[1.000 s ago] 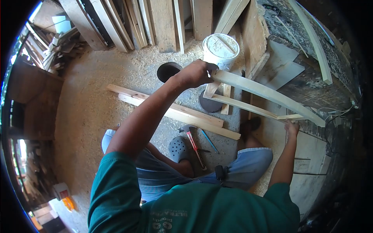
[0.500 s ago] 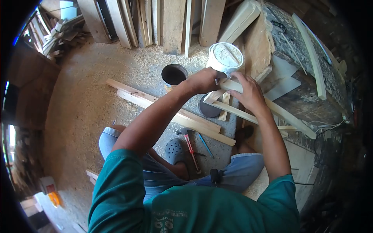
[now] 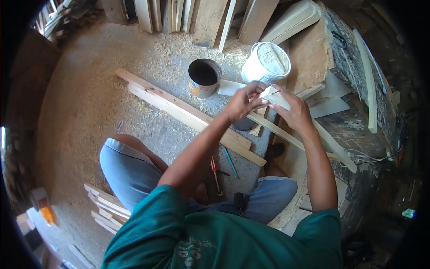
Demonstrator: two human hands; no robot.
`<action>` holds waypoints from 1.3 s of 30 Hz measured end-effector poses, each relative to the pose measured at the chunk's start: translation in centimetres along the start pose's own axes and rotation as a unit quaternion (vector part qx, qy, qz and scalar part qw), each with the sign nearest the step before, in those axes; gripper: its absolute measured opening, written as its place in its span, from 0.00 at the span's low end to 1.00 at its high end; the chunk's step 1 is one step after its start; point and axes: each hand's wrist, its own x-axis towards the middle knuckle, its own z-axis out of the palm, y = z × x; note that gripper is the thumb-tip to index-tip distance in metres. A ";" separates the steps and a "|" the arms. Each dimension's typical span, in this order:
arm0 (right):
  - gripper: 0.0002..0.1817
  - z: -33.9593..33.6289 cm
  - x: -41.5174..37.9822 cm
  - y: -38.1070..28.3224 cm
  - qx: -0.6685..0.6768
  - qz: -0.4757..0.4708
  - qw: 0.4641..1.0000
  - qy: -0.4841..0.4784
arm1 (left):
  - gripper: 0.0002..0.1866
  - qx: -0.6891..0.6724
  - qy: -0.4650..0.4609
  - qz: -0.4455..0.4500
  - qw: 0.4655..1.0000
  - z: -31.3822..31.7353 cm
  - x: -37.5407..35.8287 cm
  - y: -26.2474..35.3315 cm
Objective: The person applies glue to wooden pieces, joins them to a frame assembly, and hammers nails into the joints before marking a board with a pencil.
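My right hand is closed around the end of a pale wooden strip, held up in front of the white bucket. The fingers of my left hand are bent against the same end, its thumb touching the wood. A small red spot shows between the left fingers; I cannot make out what it is. A long wooden strip slants down to the right beneath my hands. Another strip runs lower right past my right forearm. Whether these strips are joined to the held end is hidden by my hands.
A lidded white bucket and an open can stand beyond my hands. Two timber lengths lie on the shaving-strewn floor. Near my legs are a red-handled tool and a blue pencil. Boards lean at the back.
My left hand has turned and drawn back slightly, its fingers now at the wood's end. The held end has tilted toward me. The view has shifted, and my left arm now covers the shoe.
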 end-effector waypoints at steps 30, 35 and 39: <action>0.29 0.7 0.9 0.8 -0.036 0.021 0.999 -0.017 | 0.15 0.029 0.202 0.091 0.975 5.7 -0.7 -3.1; 0.30 0.7 0.8 0.8 -0.026 0.028 0.999 -0.014 | 0.17 -0.229 0.171 -0.004 0.958 5.3 -0.5 -2.7; 0.29 0.8 0.8 0.9 -0.021 0.032 0.999 -0.007 | 0.15 -0.256 0.148 -0.040 0.954 4.9 -0.3 -2.5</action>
